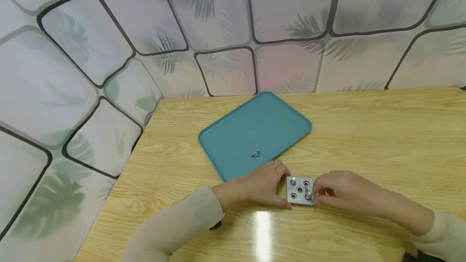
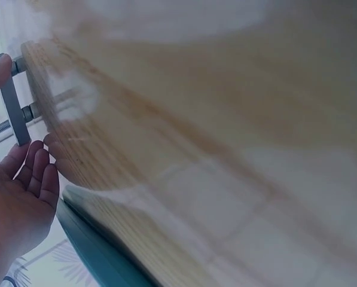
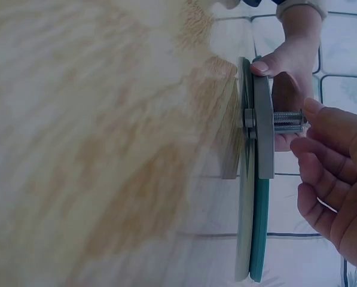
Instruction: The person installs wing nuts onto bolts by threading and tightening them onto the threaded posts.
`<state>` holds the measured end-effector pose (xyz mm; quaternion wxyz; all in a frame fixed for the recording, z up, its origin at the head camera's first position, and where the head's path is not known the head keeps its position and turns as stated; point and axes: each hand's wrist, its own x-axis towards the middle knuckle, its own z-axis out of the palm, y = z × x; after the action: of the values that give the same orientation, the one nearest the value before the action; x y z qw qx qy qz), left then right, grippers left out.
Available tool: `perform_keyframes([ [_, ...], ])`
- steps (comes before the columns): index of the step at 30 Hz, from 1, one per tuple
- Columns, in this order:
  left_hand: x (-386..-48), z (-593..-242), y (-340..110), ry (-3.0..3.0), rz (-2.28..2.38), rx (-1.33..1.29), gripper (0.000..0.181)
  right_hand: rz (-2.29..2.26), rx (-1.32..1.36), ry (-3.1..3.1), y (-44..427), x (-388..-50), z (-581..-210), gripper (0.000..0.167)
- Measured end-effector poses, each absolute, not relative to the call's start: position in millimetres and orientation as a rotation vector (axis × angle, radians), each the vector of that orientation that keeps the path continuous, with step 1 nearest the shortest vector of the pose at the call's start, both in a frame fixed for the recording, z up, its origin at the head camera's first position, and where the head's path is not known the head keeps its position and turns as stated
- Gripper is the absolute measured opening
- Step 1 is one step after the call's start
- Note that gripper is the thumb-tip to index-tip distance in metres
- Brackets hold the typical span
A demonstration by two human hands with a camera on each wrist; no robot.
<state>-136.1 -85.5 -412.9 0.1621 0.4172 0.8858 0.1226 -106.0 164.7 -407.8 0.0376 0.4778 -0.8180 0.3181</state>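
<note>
A square metal plate (image 1: 299, 185) with several round holes sits low over the table, bolt heads on its underside. Two threaded bolts stand up from it, a far-left bolt (image 1: 293, 181) and a near-right one. My left hand (image 1: 260, 183) grips the plate's left side, thumb at the near corner and fingers at the far one. At the top of the near-right bolt is a small wing nut (image 1: 308, 192), which my right hand (image 1: 346, 193) pinches between thumb and finger. In the right wrist view the fingertips partly hide the end of the bolt (image 3: 287, 121).
Behind my left hand lies a teal tray (image 1: 251, 124), angled on the wooden table (image 1: 382, 140). Another wing nut (image 1: 256, 154) rests near the tray's front edge. A patterned wall covering (image 1: 225, 23) rises along the table's back and left edges.
</note>
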Motion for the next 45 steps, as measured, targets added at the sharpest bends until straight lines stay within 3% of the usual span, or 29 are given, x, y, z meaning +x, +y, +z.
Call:
perform_keyframes([
  [9, -136.3, -413.6, -85.3, 2.540, 0.348, 1.234, 0.066, 0.912, 1.343, -2.661, 160.7, -105.2, -402.6, 0.028],
  [36, -135.0, -413.6, -86.9, 2.536, 0.368, 1.217, 0.068, 0.963, 1.486, -2.504, 164.2, -103.6, -407.2, 0.010],
  [45, -134.9, -415.9, -87.8, 2.531, 0.399, 1.202, 0.070, 1.003, 1.509, -2.544, 164.7, -106.5, -404.3, 0.012],
])
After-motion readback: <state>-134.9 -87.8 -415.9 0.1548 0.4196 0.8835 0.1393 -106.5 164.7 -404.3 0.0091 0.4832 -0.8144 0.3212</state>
